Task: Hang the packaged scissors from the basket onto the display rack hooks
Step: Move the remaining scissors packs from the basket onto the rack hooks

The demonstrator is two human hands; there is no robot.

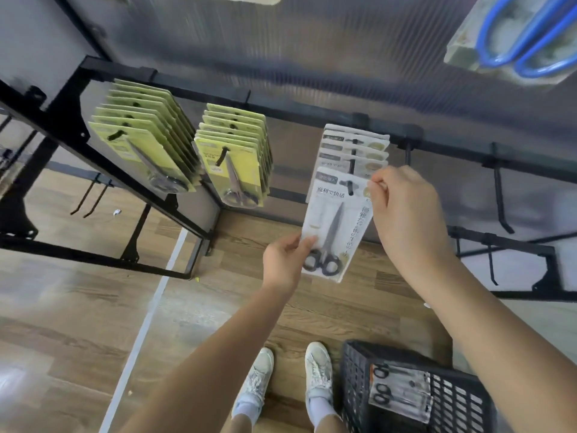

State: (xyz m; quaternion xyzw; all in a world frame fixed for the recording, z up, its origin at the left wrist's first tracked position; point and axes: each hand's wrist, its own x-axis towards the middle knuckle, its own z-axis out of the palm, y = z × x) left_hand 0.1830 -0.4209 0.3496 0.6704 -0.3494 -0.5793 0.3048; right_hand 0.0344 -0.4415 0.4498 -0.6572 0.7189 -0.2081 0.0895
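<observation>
- A white-carded pack of black-handled scissors (335, 226) is being held at two edges: its lower left edge is being pinched by the left hand (285, 260), thumb on the front beside the handle loops, and its upper right corner is being pinched between thumb and fingertips of the right hand (402, 214).
- The pack's hang hole is being shown threaded on the tip of a black hook (352, 170), and the card is hanging tilted, its bottom edge swung out toward the camera.
- Behind it, on the same hook, a short row of matching white packs (356, 148) is being carried, stacked close up to the black rail (281, 104).
- To the right of this hook, two bare hooks (501, 198) are being left free along the rail, with open panel between them.
- To the left, well apart, two full hooks of yellow-carded scissors (146, 151) (234, 154) are being displayed, with a gap of bare backing between them and the white row.
- Down at the lower right, on the wooden floor (78, 307), a black plastic basket (352, 379) is being shown just beside the person's white shoes (318, 373), with more packaged scissors (399, 392) lying flat inside.
- At the top right corner, a blurred pack of blue-handled scissors (524, 35) is being shown hanging higher up.
</observation>
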